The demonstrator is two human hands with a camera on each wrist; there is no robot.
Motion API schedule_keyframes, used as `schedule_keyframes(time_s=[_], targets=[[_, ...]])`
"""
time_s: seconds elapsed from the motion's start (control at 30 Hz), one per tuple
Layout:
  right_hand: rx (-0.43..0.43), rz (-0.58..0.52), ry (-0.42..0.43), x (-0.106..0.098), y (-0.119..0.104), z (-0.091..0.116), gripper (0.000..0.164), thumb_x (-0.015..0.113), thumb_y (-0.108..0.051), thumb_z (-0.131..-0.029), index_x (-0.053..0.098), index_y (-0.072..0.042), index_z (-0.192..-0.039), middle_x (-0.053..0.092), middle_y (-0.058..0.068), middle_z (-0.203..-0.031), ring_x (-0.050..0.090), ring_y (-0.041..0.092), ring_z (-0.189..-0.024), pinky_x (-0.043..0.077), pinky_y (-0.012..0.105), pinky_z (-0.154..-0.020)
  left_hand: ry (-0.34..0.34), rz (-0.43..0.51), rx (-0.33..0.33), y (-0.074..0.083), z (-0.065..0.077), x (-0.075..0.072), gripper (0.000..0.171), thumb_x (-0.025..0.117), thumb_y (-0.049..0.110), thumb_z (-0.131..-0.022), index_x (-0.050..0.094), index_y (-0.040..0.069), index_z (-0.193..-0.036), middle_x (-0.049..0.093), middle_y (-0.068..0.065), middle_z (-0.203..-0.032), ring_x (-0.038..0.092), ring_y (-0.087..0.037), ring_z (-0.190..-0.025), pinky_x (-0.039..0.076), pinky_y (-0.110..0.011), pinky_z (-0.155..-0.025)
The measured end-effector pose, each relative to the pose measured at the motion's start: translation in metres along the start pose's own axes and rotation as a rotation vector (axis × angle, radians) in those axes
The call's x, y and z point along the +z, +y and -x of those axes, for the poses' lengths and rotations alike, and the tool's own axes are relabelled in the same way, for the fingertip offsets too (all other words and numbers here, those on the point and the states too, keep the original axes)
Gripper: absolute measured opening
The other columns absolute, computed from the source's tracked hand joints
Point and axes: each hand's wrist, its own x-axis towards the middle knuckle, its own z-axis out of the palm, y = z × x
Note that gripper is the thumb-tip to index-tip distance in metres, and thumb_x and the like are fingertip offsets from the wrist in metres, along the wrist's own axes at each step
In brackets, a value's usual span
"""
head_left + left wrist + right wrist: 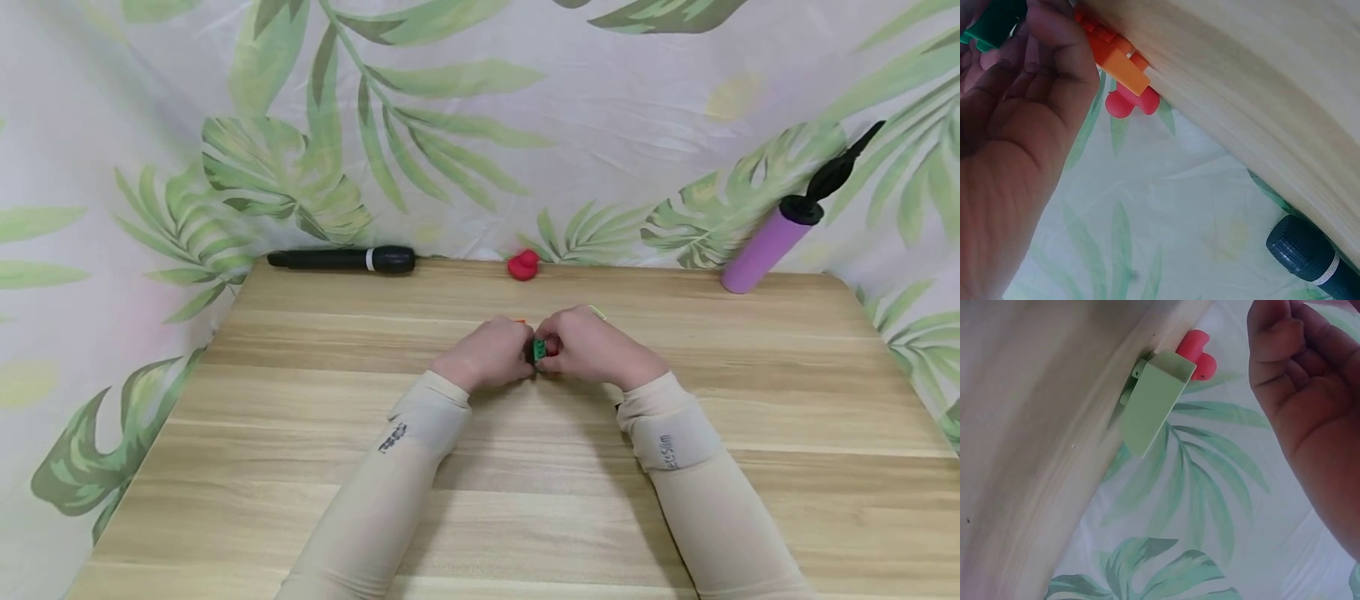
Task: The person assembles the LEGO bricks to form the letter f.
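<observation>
Both hands meet over the middle of the table, around a small green building block [539,349] with studs. The left hand [495,350] grips it from the left, and in the left wrist view the green block [994,25] shows between curled fingers. From the right, the right hand [592,343] pinches at the same block with thumb and fingers. A bit of dark red shows between the right fingers; I cannot tell what it is. In the right wrist view the right fingertips [1275,331] are curled and the block is out of sight.
Just beyond the hands lie an orange block piece [1116,59] and a light green block piece [1157,397]. A red rubber duck [523,265] sits at the table's back edge. A black microphone [345,259] lies back left; a purple hand pump [765,250] leans back right.
</observation>
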Motion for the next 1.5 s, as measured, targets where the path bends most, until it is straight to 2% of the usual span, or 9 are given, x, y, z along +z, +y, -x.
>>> schedule_keyframes(time_s=[0.2, 0.4, 0.67, 0.8, 0.9, 1.1, 1.2, 1.3, 1.5], targets=[[0.017, -0.002, -0.002, 0.002, 0.001, -0.003, 0.014, 0.086, -0.016, -0.088, 0.074, -0.011, -0.093, 0.057, -0.004, -0.072, 0.052, 0.011, -0.069, 0.044, 0.028, -0.067, 0.01, 0.041, -0.038, -0.013, 0.008, -0.014, 0.011, 0.075, 0.018, -0.094, 0.074, 0.009, -0.099, 0.067, -0.001, -0.087, 0.057, -0.018, -0.079, 0.051, -0.033, -0.078], [0.046, 0.016, 0.01, 0.004, 0.002, -0.005, 0.019, 0.086, -0.019, -0.089, 0.076, -0.008, -0.101, 0.057, -0.003, -0.074, 0.052, 0.012, -0.07, 0.044, 0.029, -0.067, 0.075, 0.029, -0.154, -0.032, 0.02, -0.034, 0.034, 0.076, 0.021, -0.094, 0.07, 0.007, -0.124, 0.072, -0.008, -0.107, 0.064, -0.025, -0.094, 0.055, -0.041, -0.093], [0.049, 0.024, 0.02, 0.005, 0.004, -0.003, 0.022, 0.087, -0.019, -0.088, 0.077, -0.007, -0.104, 0.059, -0.003, -0.075, 0.053, 0.012, -0.07, 0.045, 0.028, -0.067, 0.071, -0.119, -0.234, -0.033, 0.015, -0.023, 0.056, 0.075, 0.025, -0.094, 0.06, 0.011, -0.146, 0.06, -0.014, -0.134, 0.063, -0.03, -0.112, 0.056, -0.049, -0.099], [0.045, 0.028, 0.025, 0.005, 0.005, -0.004, 0.021, 0.087, -0.019, -0.088, 0.076, -0.008, -0.103, 0.059, -0.003, -0.075, 0.053, 0.012, -0.07, 0.045, 0.029, -0.068, 0.08, -0.201, -0.233, -0.031, 0.011, -0.016, 0.039, 0.069, 0.022, -0.097, 0.068, 0.012, -0.134, 0.063, -0.012, -0.123, 0.065, -0.029, -0.105, 0.058, -0.049, -0.09], [0.043, 0.029, 0.03, 0.005, 0.005, -0.004, 0.022, 0.087, -0.019, -0.088, 0.076, -0.008, -0.103, 0.06, -0.003, -0.075, 0.054, 0.012, -0.071, 0.046, 0.029, -0.069, 0.101, -0.195, -0.219, -0.03, 0.01, -0.016, 0.026, 0.069, 0.019, -0.095, 0.07, 0.01, -0.12, 0.065, -0.009, -0.111, 0.065, -0.027, -0.096, 0.058, -0.048, -0.083], [0.036, 0.023, 0.029, 0.005, 0.006, -0.004, 0.023, 0.087, -0.019, -0.087, 0.076, -0.007, -0.105, 0.062, -0.003, -0.078, 0.055, 0.012, -0.073, 0.048, 0.03, -0.071, 0.136, -0.032, -0.187, -0.033, 0.012, -0.022, 0.023, 0.073, 0.006, -0.087, 0.062, 0.01, -0.106, 0.066, -0.007, -0.097, 0.061, -0.026, -0.089, 0.053, -0.04, -0.079], [0.031, 0.027, 0.027, 0.005, 0.007, -0.004, 0.021, 0.086, -0.019, -0.087, 0.075, -0.008, -0.102, 0.061, -0.003, -0.078, 0.055, 0.012, -0.073, 0.048, 0.03, -0.071, 0.158, -0.005, -0.185, -0.036, 0.014, -0.024, 0.017, 0.071, 0.002, -0.086, 0.062, 0.011, -0.098, 0.064, -0.007, -0.093, 0.059, -0.026, -0.088, 0.05, -0.039, -0.08], [0.032, 0.023, 0.021, 0.005, 0.007, -0.004, 0.021, 0.086, -0.019, -0.088, 0.074, -0.009, -0.101, 0.061, -0.003, -0.078, 0.054, 0.013, -0.073, 0.047, 0.03, -0.071, 0.157, 0.023, -0.176, -0.038, 0.015, -0.025, 0.012, 0.07, 0.006, -0.092, 0.06, 0.012, -0.093, 0.064, -0.008, -0.089, 0.058, -0.027, -0.084, 0.048, -0.038, -0.078], [0.034, 0.014, 0.013, 0.005, 0.008, -0.004, 0.02, 0.086, -0.02, -0.088, 0.073, -0.009, -0.1, 0.061, -0.002, -0.079, 0.054, 0.013, -0.074, 0.047, 0.03, -0.072, 0.125, 0.13, -0.134, -0.039, 0.015, -0.026, 0.013, 0.064, 0.011, -0.102, 0.051, 0.014, -0.103, 0.063, -0.011, -0.091, 0.057, -0.026, -0.078, 0.047, -0.036, -0.073]])
